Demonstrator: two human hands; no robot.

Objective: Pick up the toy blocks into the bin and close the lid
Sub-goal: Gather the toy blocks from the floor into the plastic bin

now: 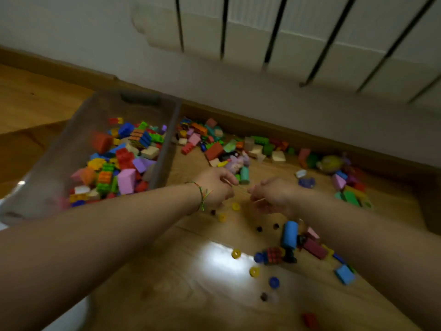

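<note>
A clear plastic bin (pixel 168 142) stands on the wooden floor at the left, partly filled with colourful toy blocks (pixel 124 158). More blocks (pixel 214 149) lie in a heap along the baseboard to the right of the bin. Both my arms reach out over the floor in front of that heap. My left hand (pixel 216 186) has its fingers curled, and a thin pale stick pokes out of them. My right hand (pixel 274 195) is curled too, with a similar thin stick at its fingertips. The picture is blurred, so what they hold is unclear. No lid is clearly visible.
Yellow rings (pixel 236 254) and a blue ring (pixel 274 282) lie scattered on the floor near me. A blue cylinder (pixel 289 234) and a few blocks sit under my right forearm. A white radiator (pixel 310 39) hangs on the wall behind. A white object (pixel 69 316) shows at the lower left.
</note>
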